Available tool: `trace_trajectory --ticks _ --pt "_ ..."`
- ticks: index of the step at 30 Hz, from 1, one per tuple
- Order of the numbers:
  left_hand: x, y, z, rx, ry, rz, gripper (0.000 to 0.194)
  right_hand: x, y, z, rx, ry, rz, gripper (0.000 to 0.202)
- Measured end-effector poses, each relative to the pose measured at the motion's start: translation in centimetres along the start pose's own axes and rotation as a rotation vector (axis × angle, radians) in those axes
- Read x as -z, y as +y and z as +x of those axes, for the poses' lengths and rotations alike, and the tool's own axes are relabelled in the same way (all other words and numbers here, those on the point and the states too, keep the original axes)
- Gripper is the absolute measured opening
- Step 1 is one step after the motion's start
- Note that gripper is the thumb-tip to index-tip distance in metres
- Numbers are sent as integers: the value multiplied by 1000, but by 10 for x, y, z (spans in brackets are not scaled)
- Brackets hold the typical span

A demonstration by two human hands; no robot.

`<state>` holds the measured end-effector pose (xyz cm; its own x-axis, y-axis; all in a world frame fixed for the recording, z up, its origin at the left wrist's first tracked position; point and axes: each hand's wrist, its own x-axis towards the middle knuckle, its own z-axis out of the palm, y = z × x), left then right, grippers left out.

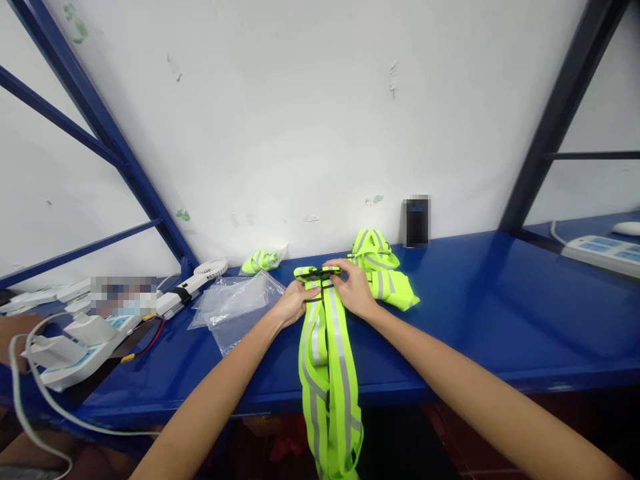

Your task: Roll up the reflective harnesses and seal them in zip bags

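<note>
1. My left hand point(294, 303) and right hand point(356, 288) both have fingers clamped on the top fold of the reflective vest point(327, 363), one on each side.
2. The vest's long axis runs from the fingers back toward me, draping over the tabletop point(500, 313) edge.
3. Both hands are equally near it.
4. Its fabric is limp fluorescent mesh with grey bands; a folded vest point(383, 270) lies just beyond, and crinkled clear bags point(233, 303) lie to the left.

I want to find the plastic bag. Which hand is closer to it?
Left. The left hand lies just beside the plastic bag; the right hand is farther away, across the yellow vest.
</note>
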<state>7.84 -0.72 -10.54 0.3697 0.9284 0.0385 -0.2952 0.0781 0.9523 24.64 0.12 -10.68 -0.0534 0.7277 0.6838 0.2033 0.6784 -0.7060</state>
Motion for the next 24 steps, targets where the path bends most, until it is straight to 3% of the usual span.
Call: trace_trajectory --ticks 4,9,11,16,18,21,24 --pt "3 -5 4 -33 60 -31 48 1 -9 -1 -22 -79 44 27" --pt "3 -6 3 -67 201 -34 74 2 -12 1 -84 -82 62 17" --pt "2 -4 0 -47 206 -50 80 2 -11 1 -103 -89 72 16" --pt "0 5 -4 -51 157 -178 67 -2 -7 2 -159 -103 181 14" --pt "-1 8 -4 -51 164 -203 62 -5 -6 2 -248 -113 327 33" --pt "-4 9 -2 -51 157 -193 58 -9 -4 2 -481 -130 628 85" --pt "-5 9 -1 -62 141 -170 56 -12 -4 0 -679 -138 822 105"
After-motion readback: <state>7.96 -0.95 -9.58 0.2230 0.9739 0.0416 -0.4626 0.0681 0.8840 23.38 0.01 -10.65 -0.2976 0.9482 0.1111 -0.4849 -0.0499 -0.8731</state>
